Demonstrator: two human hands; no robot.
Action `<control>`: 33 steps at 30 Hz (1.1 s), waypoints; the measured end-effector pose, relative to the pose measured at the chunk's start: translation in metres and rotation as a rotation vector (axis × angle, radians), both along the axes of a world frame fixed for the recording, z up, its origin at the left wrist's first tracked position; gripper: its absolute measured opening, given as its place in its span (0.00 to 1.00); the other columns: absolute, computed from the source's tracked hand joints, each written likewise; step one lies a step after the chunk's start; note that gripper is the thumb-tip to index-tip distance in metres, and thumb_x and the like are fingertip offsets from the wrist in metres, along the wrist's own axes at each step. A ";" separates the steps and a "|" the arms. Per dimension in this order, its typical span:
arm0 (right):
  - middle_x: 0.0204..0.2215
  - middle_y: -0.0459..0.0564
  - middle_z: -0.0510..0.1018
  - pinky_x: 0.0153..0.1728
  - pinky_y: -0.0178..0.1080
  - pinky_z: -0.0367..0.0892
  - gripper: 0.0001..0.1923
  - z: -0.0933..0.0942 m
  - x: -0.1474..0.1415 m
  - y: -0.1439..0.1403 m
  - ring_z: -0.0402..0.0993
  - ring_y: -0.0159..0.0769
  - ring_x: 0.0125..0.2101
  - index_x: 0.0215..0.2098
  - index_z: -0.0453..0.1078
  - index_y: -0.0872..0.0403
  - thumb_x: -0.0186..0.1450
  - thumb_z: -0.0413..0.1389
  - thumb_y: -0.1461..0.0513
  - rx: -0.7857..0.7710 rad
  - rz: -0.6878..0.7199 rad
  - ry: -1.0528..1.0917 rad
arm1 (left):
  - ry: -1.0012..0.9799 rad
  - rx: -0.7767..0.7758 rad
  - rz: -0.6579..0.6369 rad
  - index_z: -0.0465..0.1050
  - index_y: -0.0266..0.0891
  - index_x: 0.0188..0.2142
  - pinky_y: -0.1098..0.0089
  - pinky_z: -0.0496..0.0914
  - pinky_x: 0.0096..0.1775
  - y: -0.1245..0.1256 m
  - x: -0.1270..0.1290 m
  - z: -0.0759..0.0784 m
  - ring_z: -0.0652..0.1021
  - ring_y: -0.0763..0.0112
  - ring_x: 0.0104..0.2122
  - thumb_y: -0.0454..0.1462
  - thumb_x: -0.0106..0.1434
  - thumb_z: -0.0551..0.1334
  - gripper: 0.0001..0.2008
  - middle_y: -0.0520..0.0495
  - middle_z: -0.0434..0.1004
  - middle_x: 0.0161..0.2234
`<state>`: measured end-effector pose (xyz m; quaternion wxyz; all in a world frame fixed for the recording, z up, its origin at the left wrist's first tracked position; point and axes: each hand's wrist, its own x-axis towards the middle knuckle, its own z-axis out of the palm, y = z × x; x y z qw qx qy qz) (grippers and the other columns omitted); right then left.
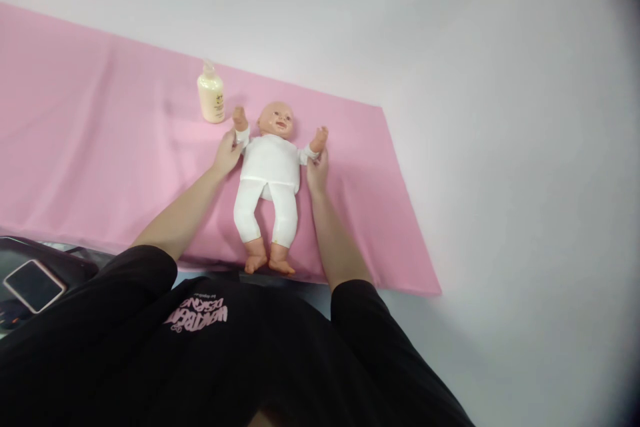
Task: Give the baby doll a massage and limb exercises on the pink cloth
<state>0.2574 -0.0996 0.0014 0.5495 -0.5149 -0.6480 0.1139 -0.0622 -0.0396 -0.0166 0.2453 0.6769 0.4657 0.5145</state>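
Gripping doll (pixel 270 170) at both wrists: left hand (pixel 227 153) pinched on sleeve cuff at 10 o'clock of torso, right hand (pixel 317 172) closed on other cuff at 3 o'clock. Doll face-up, mid pink cloth (pixel 100 147), long axis 12–6, head at 12, feet twd person. Hands well apart, equally near. Lotion bottle (pixel 211 95) upright at 11, just beyond left hand. Phone (pixel 34 285) far at 8.

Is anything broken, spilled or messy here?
Nothing stands out. The baby doll in white clothes lies flat on its back on the pink cloth, the left hand and right hand at its arms. The cream lotion bottle stands upright, nothing spilled. The cloth has slight creases.
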 end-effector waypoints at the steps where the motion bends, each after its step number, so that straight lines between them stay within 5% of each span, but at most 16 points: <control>1: 0.68 0.65 0.78 0.71 0.60 0.75 0.35 -0.002 -0.001 0.000 0.75 0.53 0.71 0.78 0.61 0.54 0.75 0.52 0.60 -0.010 -0.015 0.017 | 0.053 0.031 -0.018 0.76 0.41 0.66 0.43 0.73 0.69 -0.002 0.001 0.002 0.80 0.46 0.62 0.47 0.75 0.62 0.25 0.33 0.82 0.59; 4: 0.63 0.57 0.84 0.74 0.61 0.72 0.30 -0.005 -0.003 -0.001 0.78 0.48 0.67 0.69 0.74 0.48 0.70 0.53 0.65 -0.055 -0.020 -0.026 | 0.173 0.089 -0.100 0.79 0.42 0.67 0.42 0.70 0.72 -0.005 0.002 0.006 0.78 0.45 0.64 0.39 0.70 0.61 0.27 0.35 0.82 0.61; 8: 0.62 0.56 0.85 0.77 0.59 0.68 0.31 -0.003 -0.005 -0.002 0.80 0.48 0.65 0.61 0.80 0.48 0.65 0.52 0.71 -0.121 0.000 -0.091 | 0.206 0.108 -0.144 0.80 0.41 0.68 0.45 0.69 0.73 -0.005 0.003 0.006 0.78 0.47 0.65 0.34 0.67 0.60 0.30 0.35 0.80 0.63; 25: 0.62 0.55 0.85 0.77 0.58 0.68 0.31 -0.011 -0.002 0.002 0.79 0.47 0.65 0.61 0.79 0.48 0.63 0.53 0.69 -0.096 0.005 -0.015 | 0.202 0.126 -0.137 0.79 0.37 0.69 0.45 0.70 0.73 -0.005 0.001 0.005 0.79 0.47 0.64 0.36 0.68 0.60 0.31 0.34 0.81 0.63; 33: 0.68 0.62 0.77 0.72 0.62 0.73 0.34 -0.018 0.007 0.011 0.77 0.52 0.67 0.71 0.65 0.52 0.67 0.58 0.58 -0.094 -0.017 0.336 | -0.183 0.011 -0.050 0.73 0.41 0.61 0.44 0.74 0.68 0.007 0.001 -0.009 0.82 0.45 0.61 0.55 0.73 0.68 0.27 0.32 0.82 0.59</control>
